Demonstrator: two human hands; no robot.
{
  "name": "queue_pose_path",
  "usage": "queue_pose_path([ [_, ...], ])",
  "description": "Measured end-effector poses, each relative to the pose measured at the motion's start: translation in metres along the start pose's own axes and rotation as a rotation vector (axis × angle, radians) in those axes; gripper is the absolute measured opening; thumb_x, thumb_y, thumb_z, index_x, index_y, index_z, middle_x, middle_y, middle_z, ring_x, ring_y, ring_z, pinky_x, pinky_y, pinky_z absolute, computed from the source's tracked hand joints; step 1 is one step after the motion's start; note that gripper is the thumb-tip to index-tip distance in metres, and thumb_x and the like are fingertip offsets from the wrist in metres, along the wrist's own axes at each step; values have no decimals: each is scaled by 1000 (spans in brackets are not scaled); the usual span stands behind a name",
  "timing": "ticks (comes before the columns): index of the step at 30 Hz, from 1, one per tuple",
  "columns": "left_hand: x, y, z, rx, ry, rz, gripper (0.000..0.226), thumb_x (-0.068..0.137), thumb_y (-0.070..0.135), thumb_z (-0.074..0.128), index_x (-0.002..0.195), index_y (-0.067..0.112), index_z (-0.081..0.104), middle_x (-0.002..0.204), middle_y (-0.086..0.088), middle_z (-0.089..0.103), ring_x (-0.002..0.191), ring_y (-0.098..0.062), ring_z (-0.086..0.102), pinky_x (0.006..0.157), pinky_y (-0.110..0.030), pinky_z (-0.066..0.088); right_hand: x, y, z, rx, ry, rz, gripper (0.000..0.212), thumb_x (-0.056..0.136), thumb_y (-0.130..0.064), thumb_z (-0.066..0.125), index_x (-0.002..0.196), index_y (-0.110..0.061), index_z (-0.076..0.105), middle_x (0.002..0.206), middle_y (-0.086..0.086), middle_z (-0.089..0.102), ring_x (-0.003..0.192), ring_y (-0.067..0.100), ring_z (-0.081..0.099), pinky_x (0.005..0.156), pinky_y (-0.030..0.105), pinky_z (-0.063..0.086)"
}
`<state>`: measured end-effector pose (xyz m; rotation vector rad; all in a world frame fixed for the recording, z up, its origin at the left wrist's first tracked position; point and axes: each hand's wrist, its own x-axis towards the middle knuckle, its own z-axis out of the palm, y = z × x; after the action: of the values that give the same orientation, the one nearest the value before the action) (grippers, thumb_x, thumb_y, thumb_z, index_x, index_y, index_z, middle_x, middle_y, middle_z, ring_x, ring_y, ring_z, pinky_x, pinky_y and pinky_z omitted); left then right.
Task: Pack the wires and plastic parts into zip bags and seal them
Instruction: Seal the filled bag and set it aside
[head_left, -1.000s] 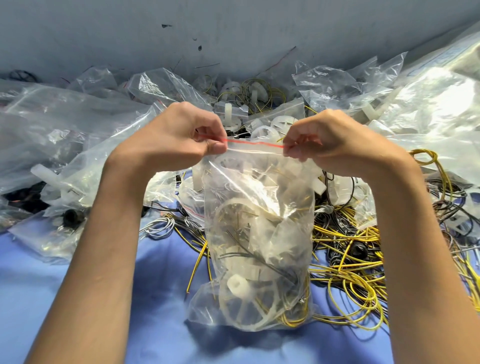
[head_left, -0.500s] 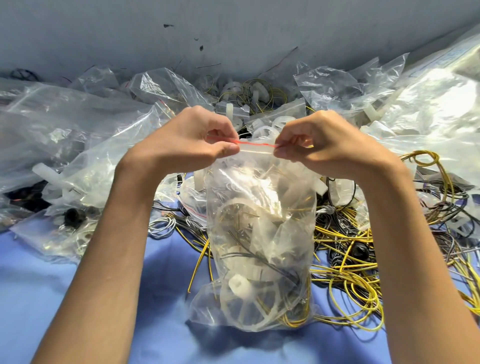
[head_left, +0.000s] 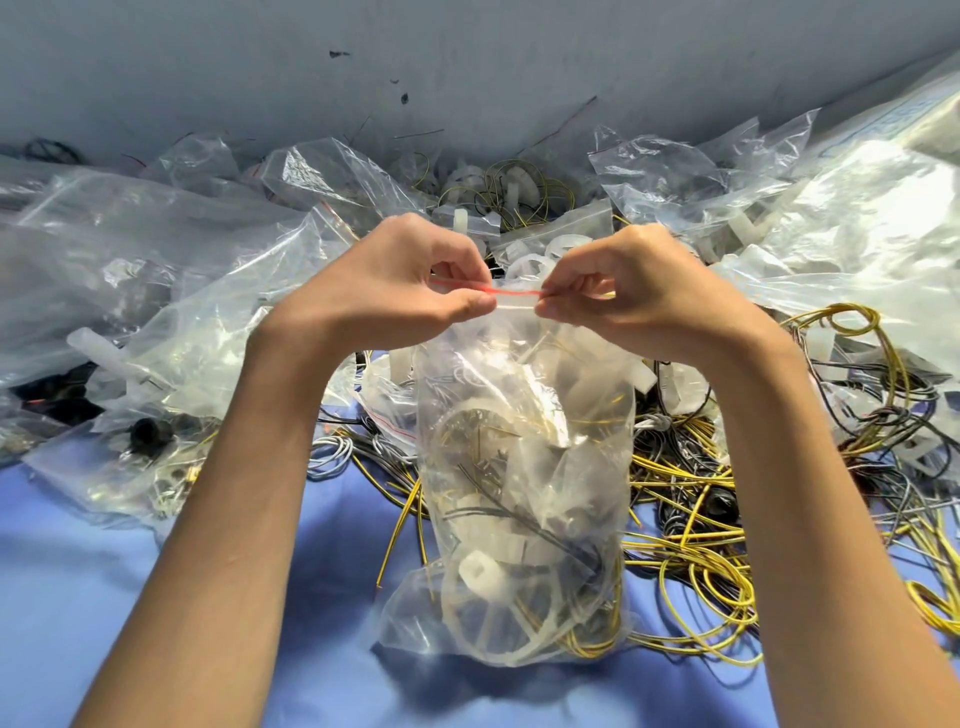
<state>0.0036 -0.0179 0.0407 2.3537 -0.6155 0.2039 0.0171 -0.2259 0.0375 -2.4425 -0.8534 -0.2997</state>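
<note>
A clear zip bag (head_left: 524, 467) stands upright on the blue cloth, filled with white plastic parts and yellow and black wires. Its red zip strip (head_left: 511, 292) runs across the top. My left hand (head_left: 384, 291) pinches the strip at its left end between thumb and fingers. My right hand (head_left: 639, 296) pinches it at the right, a short gap away. Only a small stretch of the strip shows between my fingertips.
Loose yellow, black and grey wires (head_left: 691, 525) tangle on the blue cloth (head_left: 78, 613) to the right of the bag. Crumpled clear bags (head_left: 156, 291) pile up at the left and back, more bags (head_left: 857, 218) at the right. White plastic parts (head_left: 519, 260) lie behind my hands.
My hands have slid toward each other along the zip strip, so the visible red stretch between them is shorter. The bag stays upright in the same place.
</note>
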Motion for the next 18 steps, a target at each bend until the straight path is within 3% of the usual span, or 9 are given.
queue_pose_path([
  [3, 0, -1, 1, 25, 14, 5, 26, 85, 16, 69, 70, 35, 59, 71, 11, 65, 68, -1, 55, 64, -9, 40, 0, -2, -1, 14, 0, -31, 9, 85, -12, 70, 90, -7, 75, 74, 4, 69, 70, 10, 58, 67, 26, 47],
  [6, 2, -1, 2, 59, 35, 8, 27, 86, 17, 67, 68, 35, 57, 70, 4, 64, 65, -3, 50, 59, -8, 36, 0, -2, -3, 25, -5, -51, 6, 85, -7, 69, 88, -6, 74, 71, 2, 68, 67, 11, 59, 68, 32, 49],
  [8, 3, -2, 3, 68, 51, -2, 26, 86, 17, 67, 68, 34, 57, 70, 3, 63, 64, -3, 50, 57, -7, 36, 0, -1, -4, 22, 12, -52, 6, 85, -10, 70, 86, -6, 74, 69, 2, 67, 63, 11, 58, 65, 31, 48],
  [11, 3, -3, 4, 30, 44, -10, 21, 83, 19, 70, 71, 33, 61, 72, 12, 65, 69, 1, 57, 64, -7, 41, 0, 0, -3, 7, 10, -36, 13, 86, -20, 70, 87, -8, 75, 69, 1, 68, 59, 5, 55, 58, 15, 43],
  [13, 3, -2, 5, 8, 31, 1, 16, 80, 21, 74, 73, 31, 64, 72, 18, 66, 67, 6, 60, 65, -4, 43, 0, -1, -2, 19, 10, -25, 14, 86, -24, 69, 87, -11, 75, 69, -3, 66, 60, 0, 54, 59, 11, 41],
  [18, 5, 4, 10, 16, 30, 51, 13, 80, 17, 74, 78, 27, 66, 75, 16, 67, 71, 4, 64, 70, -8, 49, 3, -4, 1, 18, 6, -31, 13, 86, -25, 69, 87, -13, 75, 67, -12, 62, 61, -5, 54, 64, 20, 46],
])
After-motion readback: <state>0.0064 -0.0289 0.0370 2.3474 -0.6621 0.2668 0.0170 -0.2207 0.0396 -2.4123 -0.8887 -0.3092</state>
